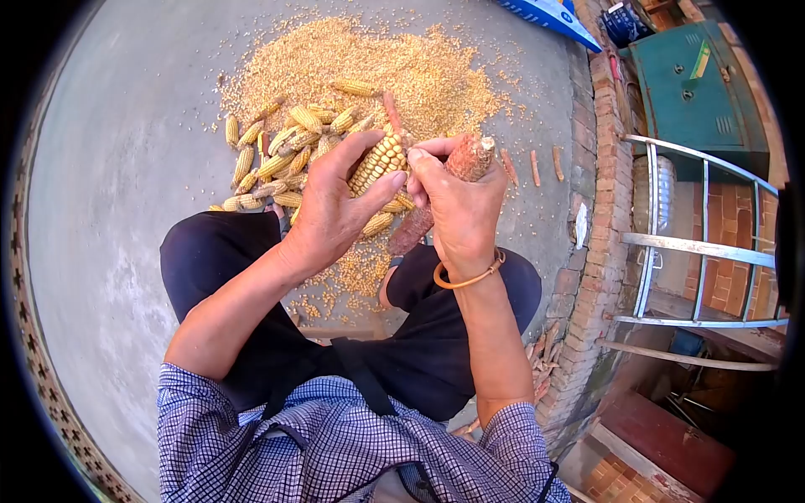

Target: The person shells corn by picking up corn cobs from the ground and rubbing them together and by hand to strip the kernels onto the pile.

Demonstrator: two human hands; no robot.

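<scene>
A corn cob with yellow kernels [380, 163] is held in my left hand [334, 197], thumb in front and fingers behind. My right hand [459, 199], with a bangle at the wrist, has its fingers closed round a bare reddish cob [470, 159]; its thumb and fingertip touch the right side of the yellow cob. Another bare cob [411, 231] shows below my right hand's fingers; how it is held is unclear. Beyond my left hand lies a pile of corn cobs [281, 159], beside a broad heap of loose kernels [360, 63].
Several bare cobs [535, 168] lie on the concrete floor [109, 210] at the right. A low brick edge [605, 210] runs along the right side, with a metal ladder [704, 243] and a green cabinet [700, 92] beyond. Loose kernels [348, 281] lie between my legs.
</scene>
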